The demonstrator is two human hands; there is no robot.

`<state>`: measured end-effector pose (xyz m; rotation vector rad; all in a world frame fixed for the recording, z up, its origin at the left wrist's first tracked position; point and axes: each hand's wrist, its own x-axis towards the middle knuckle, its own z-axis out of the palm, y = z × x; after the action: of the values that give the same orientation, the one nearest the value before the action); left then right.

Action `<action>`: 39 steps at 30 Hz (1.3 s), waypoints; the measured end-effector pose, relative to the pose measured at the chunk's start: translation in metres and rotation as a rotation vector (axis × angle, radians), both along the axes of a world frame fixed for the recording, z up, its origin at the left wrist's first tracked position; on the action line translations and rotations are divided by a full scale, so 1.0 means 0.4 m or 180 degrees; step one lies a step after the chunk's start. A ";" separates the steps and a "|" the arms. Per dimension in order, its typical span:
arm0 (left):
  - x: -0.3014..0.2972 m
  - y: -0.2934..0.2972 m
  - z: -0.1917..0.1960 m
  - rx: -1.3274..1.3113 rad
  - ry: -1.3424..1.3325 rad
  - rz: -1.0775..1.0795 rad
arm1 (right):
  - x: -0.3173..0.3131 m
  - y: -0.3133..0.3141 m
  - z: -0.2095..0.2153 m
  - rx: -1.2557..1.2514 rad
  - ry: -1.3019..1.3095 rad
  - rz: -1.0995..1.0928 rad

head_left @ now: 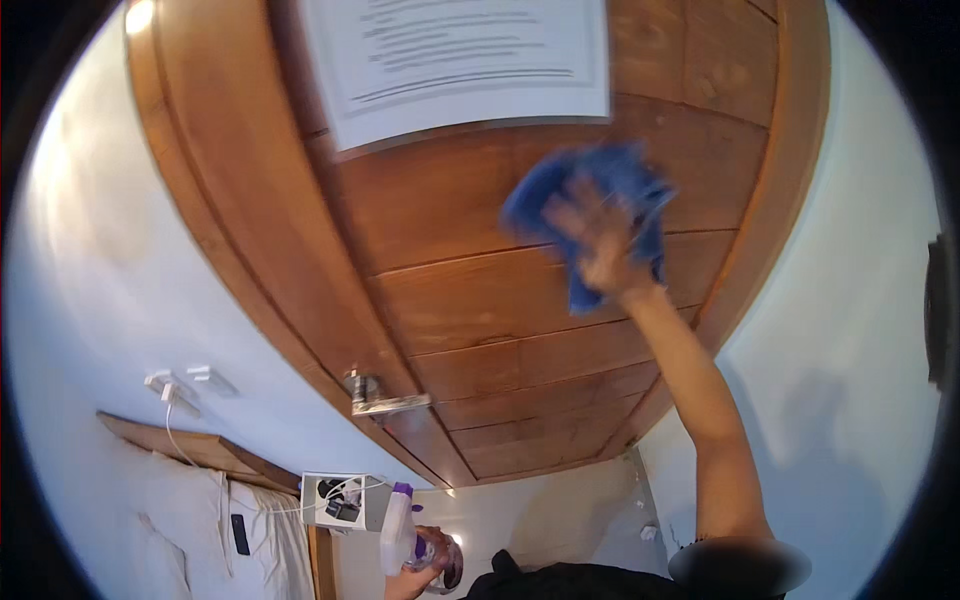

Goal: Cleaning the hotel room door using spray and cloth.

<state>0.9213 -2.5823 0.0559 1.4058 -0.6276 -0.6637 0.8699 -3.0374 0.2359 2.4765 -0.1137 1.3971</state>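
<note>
1. Cloth (612,165), blue and motion-blurred, is lying against the wooden door (470,300), just below the lower right corner of a white paper sheet (460,65).
2. On the right, the door frame (770,215) is bounding the planks, with some wood running between it and the cloth; a pale wall (860,200) is continuing beyond.
3. To the left and below, wood planks are stretching widely, while a metal handle (395,404) is jutting out near the door's lower left edge, well apart from the cloth.
4. The right hand (608,245) is covering the middle of the cloth, and blue fabric is showing above it and on both sides.
5. Its fingers are spreading out over the cloth, looking flat rather than curled; blur is hiding their exact tips.
6. The right arm (690,390) is rising from the lower right, slanting up and left toward the door.
7. Low in view, the left hand (412,582) is wrapping its fingers around a spray bottle (397,530) with a purple top, which is standing nearly upright.
</note>
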 end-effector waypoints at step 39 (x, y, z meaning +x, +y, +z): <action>0.032 -0.467 0.042 0.0653 -0.0108 -0.0581 | -0.102 -0.135 0.807 -0.0985 -0.1994 -0.0599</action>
<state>0.9342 -2.7691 0.0726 1.5639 -0.7368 -0.8703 0.8290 -3.0914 0.5588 1.6726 -0.2331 1.8846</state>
